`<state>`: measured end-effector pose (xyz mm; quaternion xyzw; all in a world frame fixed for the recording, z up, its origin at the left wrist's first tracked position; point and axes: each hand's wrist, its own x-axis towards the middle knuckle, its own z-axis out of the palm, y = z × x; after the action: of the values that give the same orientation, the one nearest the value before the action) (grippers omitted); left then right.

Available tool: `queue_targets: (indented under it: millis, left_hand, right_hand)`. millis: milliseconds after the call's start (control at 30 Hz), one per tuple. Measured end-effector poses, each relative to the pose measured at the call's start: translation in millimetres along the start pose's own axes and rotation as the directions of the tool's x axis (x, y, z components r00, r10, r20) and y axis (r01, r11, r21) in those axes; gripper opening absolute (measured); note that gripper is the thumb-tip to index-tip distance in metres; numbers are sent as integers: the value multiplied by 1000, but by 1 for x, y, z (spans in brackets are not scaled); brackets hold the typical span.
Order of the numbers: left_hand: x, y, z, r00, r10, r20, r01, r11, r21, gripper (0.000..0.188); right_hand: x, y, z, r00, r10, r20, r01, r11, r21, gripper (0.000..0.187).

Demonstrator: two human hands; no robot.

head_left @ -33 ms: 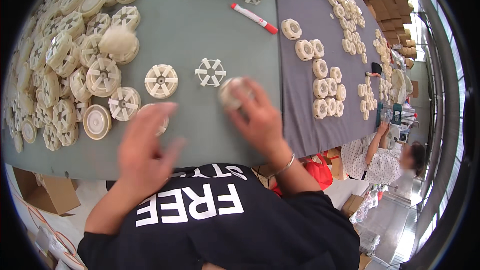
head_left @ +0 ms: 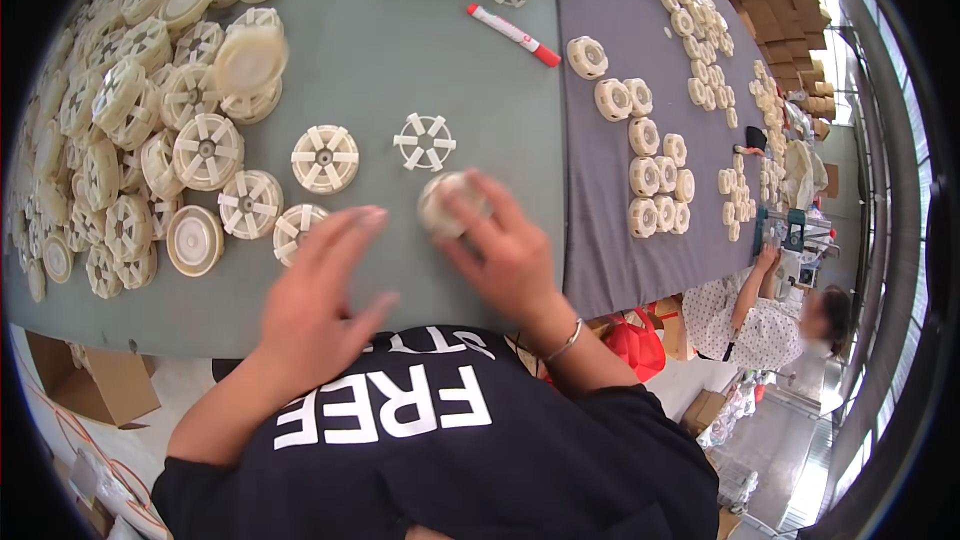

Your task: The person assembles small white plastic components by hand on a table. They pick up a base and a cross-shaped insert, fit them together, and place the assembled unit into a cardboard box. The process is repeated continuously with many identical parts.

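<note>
Right hand (head_left: 512,262): fingers and thumb closed on the near-right side of a cream disc (head_left: 436,206), held at the fingertips. Left hand (head_left: 312,305): fingers and thumb spread, nothing seen in it; ribbed disc (head_left: 289,230) just left of its fingers. Judgement: grip by the rim, steady with the left fingers, keep clear of the spoked ring (head_left: 425,142) beyond the right fingertips (it looks flimsy). Unclear: upper face of the held disc, blurred and finger-covered; left palm, hidden; pale disc (head_left: 250,62) beyond the left hand, blurred, airborne or resting undetermined.
</note>
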<state>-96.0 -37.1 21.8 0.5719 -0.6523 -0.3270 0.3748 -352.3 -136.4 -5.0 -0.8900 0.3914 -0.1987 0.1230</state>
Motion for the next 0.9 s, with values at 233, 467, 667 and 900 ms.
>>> queue_targets:
  millis: [233,467,667,900]
  left_hand:
    - [15,-13,35,991,-22,133,27,999,-36,87]
    - [17,-3,29,986,-59,155,78,990,-119,70]
    - [11,-21,41,999,28,26,-26,997,-67,49]
    - [12,-13,35,984,-163,70,177,940,-293,55]
  right_hand:
    - [47,12,-24,975,24,220,-111,914,389,65]
    - [97,36,11,994,49,101,-78,947,313,56]
    - [71,34,-18,964,148,220,-221,907,360,57]
    - [29,-2,-40,966,-22,257,-105,876,472,58]
